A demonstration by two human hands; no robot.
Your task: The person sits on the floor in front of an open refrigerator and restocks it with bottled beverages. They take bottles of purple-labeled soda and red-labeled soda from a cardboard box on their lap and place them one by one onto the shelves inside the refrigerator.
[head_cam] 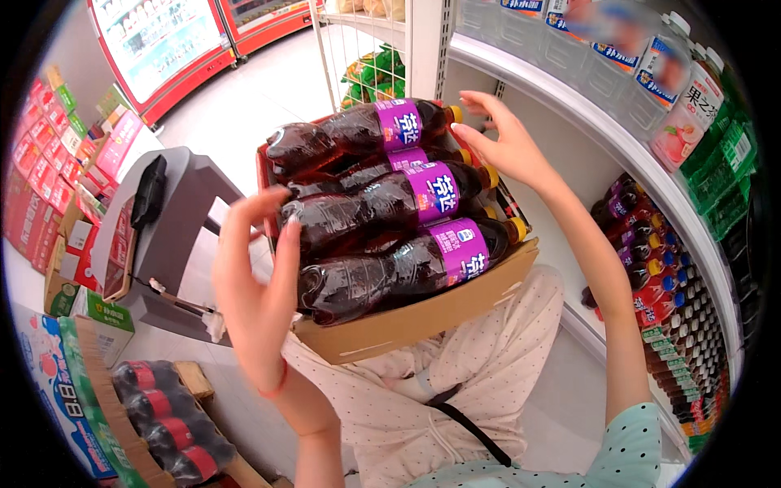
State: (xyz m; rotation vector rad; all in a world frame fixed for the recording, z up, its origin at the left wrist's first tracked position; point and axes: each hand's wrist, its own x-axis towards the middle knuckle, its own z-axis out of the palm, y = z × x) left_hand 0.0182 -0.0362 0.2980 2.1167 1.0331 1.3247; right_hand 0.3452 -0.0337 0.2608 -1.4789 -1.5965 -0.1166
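In the head view, a cardboard box [421, 317] stands before me by my crossed legs, filled with large bottles of dark soda lying on their sides. They have purple Fanta labels and yellow caps. The top bottles are the far one [354, 135], the middle one [366, 210] and the near one [378, 274]. My left hand [259, 256] is at the bottle bases on the left side, fingers apart; whether it touches them I cannot tell. My right hand [500, 137] is raised beside the far bottle's cap, with its fingers spread and holding nothing.
To the right, a white shelf [537, 76] bears large clear jugs, with rows of soda bottles [656, 262] below. At left stand a grey stand [183, 244] and stacked cartons. Shrink-wrapped bottles [174, 421] lie lower left. Red-framed fridges [165, 55] stand behind.
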